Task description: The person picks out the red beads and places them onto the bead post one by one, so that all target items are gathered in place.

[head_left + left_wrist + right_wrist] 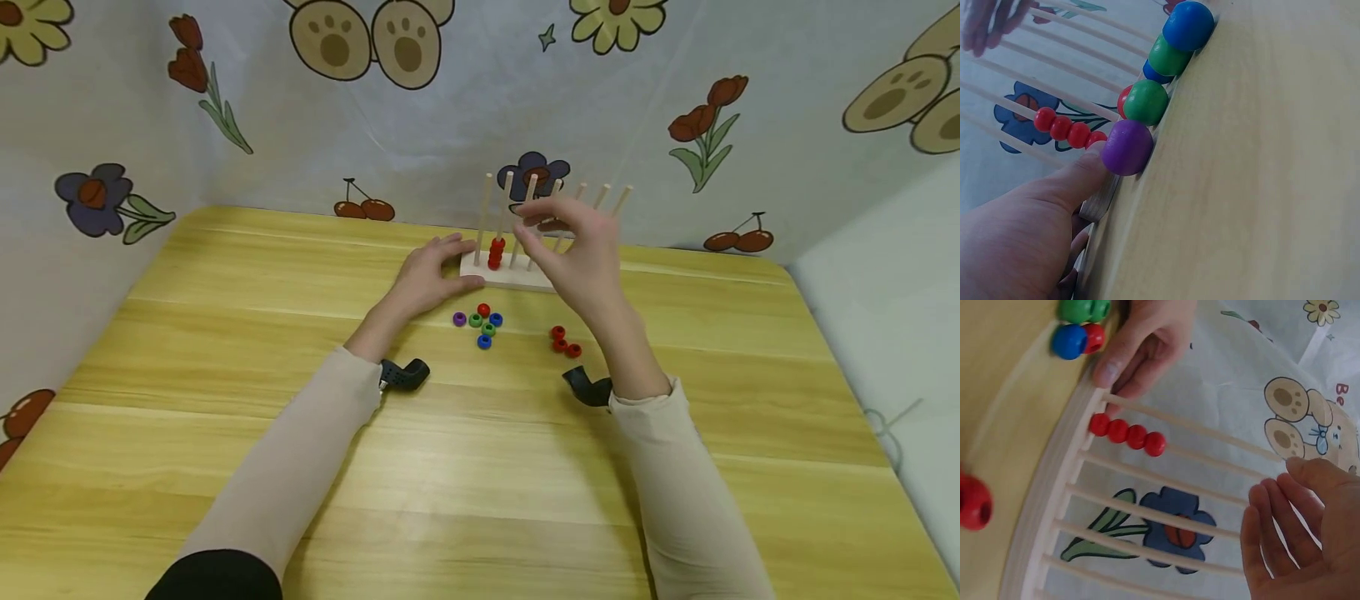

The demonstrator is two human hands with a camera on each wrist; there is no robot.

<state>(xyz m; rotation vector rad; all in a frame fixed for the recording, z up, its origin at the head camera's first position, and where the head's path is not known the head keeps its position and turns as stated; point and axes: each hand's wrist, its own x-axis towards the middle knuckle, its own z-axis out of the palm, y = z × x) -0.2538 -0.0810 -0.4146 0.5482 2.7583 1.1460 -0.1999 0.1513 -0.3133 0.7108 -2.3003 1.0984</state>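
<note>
A wooden peg rack (pixel 513 280) with several upright pegs stands near the table's back edge. Several red beads (pixel 496 253) are stacked on its second peg from the left. My left hand (pixel 425 279) grips the rack's left end, thumb on the front side and fingers behind. Up by the peg tops is my right hand (pixel 581 246), its fingers bent loosely and the thumb close to the index finger; no bead shows between them. In the right wrist view, this hand (pixel 1297 531) is beside the peg ends. It hides part of the rack's right side in the head view.
In front of the rack lie loose beads: a purple bead (pixel 459 319), green beads (pixel 476 320), blue beads (pixel 484 342) and a red bead (pixel 483 310). Three more red beads (pixel 560 344) lie to the right. A patterned cloth (pixel 450 133) hangs behind the table.
</note>
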